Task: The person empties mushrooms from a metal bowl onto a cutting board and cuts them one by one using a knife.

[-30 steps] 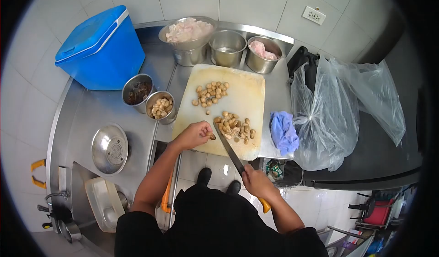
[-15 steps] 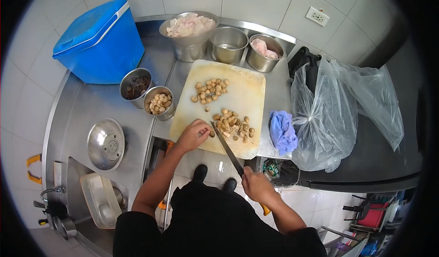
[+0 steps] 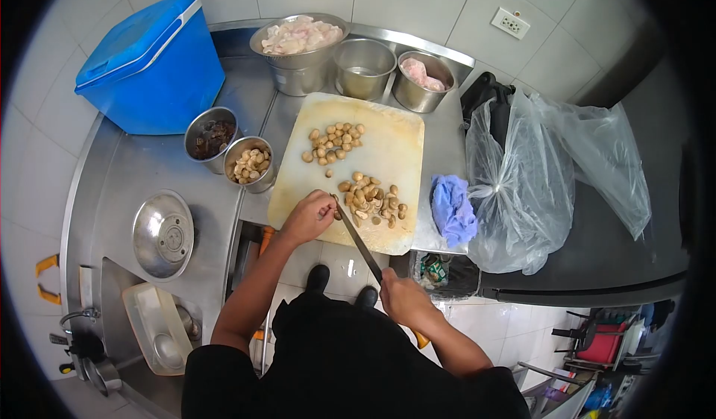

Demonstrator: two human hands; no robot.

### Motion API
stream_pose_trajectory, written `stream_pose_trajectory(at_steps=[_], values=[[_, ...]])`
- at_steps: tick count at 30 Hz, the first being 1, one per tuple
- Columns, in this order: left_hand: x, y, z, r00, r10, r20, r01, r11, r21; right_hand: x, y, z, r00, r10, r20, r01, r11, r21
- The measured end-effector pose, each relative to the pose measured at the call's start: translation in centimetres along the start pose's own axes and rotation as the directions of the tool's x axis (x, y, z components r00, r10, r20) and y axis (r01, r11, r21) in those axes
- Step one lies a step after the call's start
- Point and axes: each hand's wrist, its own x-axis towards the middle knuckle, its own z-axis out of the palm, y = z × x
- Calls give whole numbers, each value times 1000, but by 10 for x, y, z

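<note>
My right hand [image 3: 405, 297] grips a long knife [image 3: 361, 244] by its yellow handle, blade pointing up and left. At the near edge of the cutting board [image 3: 391, 117], my left hand [image 3: 309, 218] pinches a small brown mushroom [image 3: 338, 215], partly hidden by the fingers. The blade's tip end lies against or very close to that mushroom. Just right of the blade is a pile of mushrooms [image 3: 373, 197], some of them cut. Farther up the board sits a group of whole mushrooms [image 3: 334, 142], with a single one apart below it.
Metal pots [image 3: 364, 68] line the wall, two holding pale raw meat. Left of the board stand a cup of mushrooms [image 3: 250, 164] and a cup with dark contents [image 3: 212, 137]. A purple cloth [image 3: 453, 212] and plastic bags [image 3: 522, 188] lie right, a blue cooler [image 3: 153, 68] back left.
The whole view has shifted slightly. The knife blade has come up to the mushroom in my left hand, and that hand has turned a little around it.
</note>
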Motion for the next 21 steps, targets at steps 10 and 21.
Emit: stream_pose_trajectory(at_steps=[10,21], values=[[-2,-2,-1,998,64,-29,-63,998,27,1,3,4,993,77,85,-72,995,-65],[11,-9,-17,986,-141,-91,143,990,14,-22,31,-4,994,105,25,-108,982,157]])
